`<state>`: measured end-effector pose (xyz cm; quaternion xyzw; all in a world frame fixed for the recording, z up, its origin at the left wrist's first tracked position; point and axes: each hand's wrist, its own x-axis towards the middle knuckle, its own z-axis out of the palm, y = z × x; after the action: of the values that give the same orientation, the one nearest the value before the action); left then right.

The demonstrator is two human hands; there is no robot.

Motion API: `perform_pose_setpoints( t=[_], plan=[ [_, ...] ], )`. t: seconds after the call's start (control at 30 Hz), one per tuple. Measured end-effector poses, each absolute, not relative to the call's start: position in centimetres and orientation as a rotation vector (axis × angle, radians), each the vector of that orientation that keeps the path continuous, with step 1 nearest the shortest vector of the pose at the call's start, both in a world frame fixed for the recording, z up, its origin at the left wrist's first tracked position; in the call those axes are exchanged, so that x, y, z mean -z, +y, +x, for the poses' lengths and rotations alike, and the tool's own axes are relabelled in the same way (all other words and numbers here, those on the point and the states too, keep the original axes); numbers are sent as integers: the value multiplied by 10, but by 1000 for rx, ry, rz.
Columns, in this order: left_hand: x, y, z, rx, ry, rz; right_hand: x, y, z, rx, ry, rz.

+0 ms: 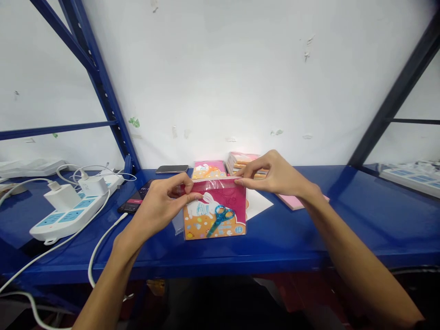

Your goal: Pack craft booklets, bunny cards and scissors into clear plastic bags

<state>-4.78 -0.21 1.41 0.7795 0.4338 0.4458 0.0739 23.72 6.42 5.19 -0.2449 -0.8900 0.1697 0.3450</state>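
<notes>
Gently, the left hand [161, 206] and the right hand [273, 176] each pinch the clear plastic flap [220, 184] of a rabbit-printed craft pack [215, 220], keeping the film taut between thumbs and fingers.

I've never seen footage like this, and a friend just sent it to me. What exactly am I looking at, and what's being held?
There's no machine here. These are a person's own bare hands, filmed by one camera worn on the head, looking forward and down. The left hand and right hand both pinch the top edge of a clear plastic sleeve around a pink and orange craft pack, which shows a rabbit and blue scissors on its front. Everything sits on a blue steel shelf. Nearby lie a stack of booklets, a white sheet, a pink sheet, a black phone and a second phone. Further left is a white power strip with chargers plugged in.
</notes>
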Motion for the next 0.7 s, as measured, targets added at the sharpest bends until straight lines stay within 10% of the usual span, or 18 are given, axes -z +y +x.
perform_pose_setpoints(
  t=[0.7],
  plan=[
    [-16,-21,-26,-1683,1403,2646,-42,53,231,-748,-2327,-494]
  ],
)
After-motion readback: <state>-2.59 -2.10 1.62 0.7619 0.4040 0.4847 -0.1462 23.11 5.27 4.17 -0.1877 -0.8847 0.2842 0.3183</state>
